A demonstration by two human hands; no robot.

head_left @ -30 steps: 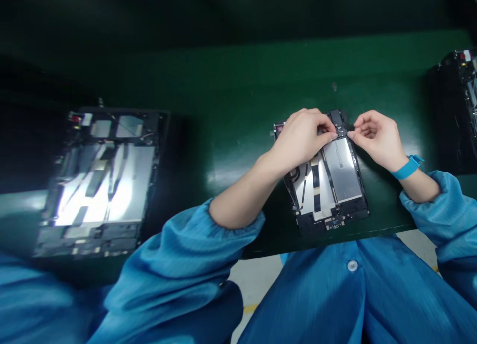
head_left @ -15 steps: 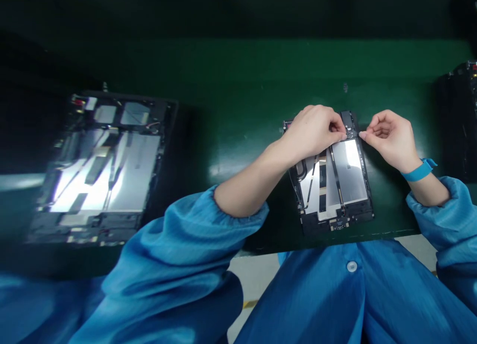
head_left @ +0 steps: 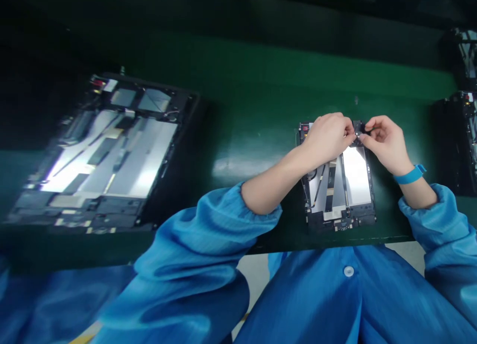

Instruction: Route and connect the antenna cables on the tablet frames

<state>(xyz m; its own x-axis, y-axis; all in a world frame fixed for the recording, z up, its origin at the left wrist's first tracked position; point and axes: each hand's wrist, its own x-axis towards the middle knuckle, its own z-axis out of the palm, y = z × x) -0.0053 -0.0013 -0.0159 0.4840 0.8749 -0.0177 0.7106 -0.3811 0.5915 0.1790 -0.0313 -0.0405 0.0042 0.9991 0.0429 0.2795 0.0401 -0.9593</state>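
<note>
Nearest is the blue coat [head_left: 316, 299] with a white button [head_left: 349, 271], just under the near edge of the green bench [head_left: 238, 150]. An opened tablet [head_left: 341, 185] lies flat on the bench close to that edge, silver plates and dark strips showing. The right wrist wears a blue band [head_left: 410, 175]. Both grips meet at the tablet's far right corner. The left grip [head_left: 330, 137] arches over its far end, thumb and finger nearly together; the right grip [head_left: 387, 142] comes in from outside the right edge, fingers curled, thumb and forefinger close. Whether either pinches a small part, I cannot tell. Well to the left sits another opened tablet [head_left: 108, 155], blurred. Farther right stands a dark stack [head_left: 450, 145], with more parts [head_left: 468, 55] beyond.
</note>
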